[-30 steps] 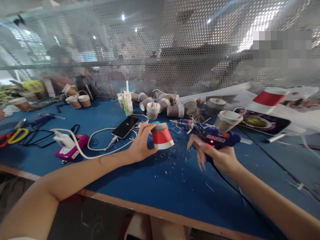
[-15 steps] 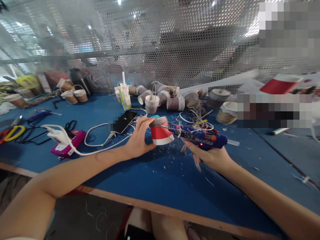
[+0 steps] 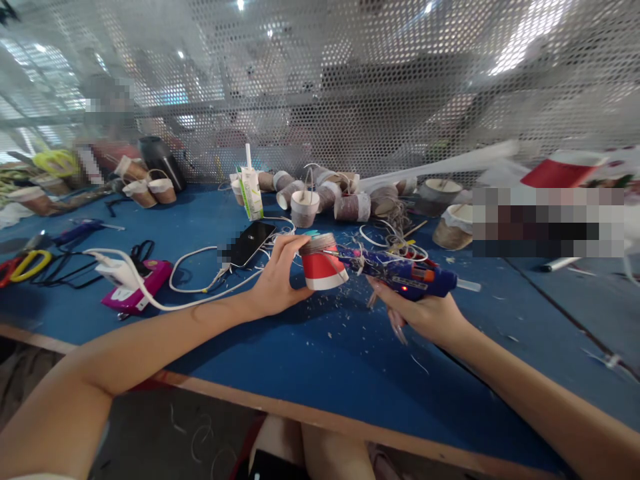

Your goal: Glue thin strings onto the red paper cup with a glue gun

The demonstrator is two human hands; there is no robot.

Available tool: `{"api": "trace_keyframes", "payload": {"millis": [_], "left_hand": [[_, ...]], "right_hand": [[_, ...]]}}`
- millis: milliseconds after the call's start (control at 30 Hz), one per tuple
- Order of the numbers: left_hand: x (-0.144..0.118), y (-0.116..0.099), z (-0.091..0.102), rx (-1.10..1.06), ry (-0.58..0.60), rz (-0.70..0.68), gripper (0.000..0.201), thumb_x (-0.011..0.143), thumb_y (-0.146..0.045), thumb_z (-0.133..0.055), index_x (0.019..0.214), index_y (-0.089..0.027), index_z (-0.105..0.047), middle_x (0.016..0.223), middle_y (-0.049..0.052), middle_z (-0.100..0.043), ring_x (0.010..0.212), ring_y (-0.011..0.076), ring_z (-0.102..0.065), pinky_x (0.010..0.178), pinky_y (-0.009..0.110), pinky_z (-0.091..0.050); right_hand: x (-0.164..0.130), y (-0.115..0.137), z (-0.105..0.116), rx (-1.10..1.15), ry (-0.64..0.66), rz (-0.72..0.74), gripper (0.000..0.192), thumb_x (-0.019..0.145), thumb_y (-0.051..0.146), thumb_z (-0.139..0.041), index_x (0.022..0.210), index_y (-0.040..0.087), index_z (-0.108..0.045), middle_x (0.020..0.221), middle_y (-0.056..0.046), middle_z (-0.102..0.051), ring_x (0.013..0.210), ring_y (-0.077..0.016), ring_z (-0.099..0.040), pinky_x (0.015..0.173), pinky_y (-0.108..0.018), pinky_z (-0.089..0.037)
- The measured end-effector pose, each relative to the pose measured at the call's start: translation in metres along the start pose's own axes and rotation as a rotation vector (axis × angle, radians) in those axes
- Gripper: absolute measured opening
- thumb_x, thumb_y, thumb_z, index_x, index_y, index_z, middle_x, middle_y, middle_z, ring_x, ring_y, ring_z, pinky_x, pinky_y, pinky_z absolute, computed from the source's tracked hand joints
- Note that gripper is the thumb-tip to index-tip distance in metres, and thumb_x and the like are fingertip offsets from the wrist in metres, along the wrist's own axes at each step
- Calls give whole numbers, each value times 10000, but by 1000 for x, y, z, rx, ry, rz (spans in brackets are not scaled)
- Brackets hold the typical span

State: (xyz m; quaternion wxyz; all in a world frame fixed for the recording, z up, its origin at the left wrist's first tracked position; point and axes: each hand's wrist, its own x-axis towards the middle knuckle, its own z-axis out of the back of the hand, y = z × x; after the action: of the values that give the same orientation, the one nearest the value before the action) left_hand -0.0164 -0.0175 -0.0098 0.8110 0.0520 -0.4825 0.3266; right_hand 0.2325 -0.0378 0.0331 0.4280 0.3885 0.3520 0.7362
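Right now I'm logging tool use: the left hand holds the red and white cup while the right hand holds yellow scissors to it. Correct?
Not quite. The right hand holds a blue glue gun, not scissors, its nozzle at the red and white cup gripped by the left hand. The head view shows this.

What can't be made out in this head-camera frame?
- Glue gun tip: hidden behind the red cup held by the left hand.
- Right hand: its grip on the trigger is hidden by the gun body.
- Item right of the twine cups: blurred out.
- Person behind the mesh screen: blurred.
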Motion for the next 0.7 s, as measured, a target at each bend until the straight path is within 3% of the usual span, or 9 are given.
{"api": "trace_keyframes", "payload": {"millis": [700], "left_hand": [[-1, 0, 0, 4, -12, 12, 757, 751, -283, -722, 1392, -217, -324, 1248, 131, -488, 1194, 309, -508, 995, 521, -490]], "right_hand": [[0, 0, -1, 30, -35, -44, 357, 776, 460, -679, 515, 246, -562, 308, 47, -462, 286, -147, -480, 350, -289, -437]]}}
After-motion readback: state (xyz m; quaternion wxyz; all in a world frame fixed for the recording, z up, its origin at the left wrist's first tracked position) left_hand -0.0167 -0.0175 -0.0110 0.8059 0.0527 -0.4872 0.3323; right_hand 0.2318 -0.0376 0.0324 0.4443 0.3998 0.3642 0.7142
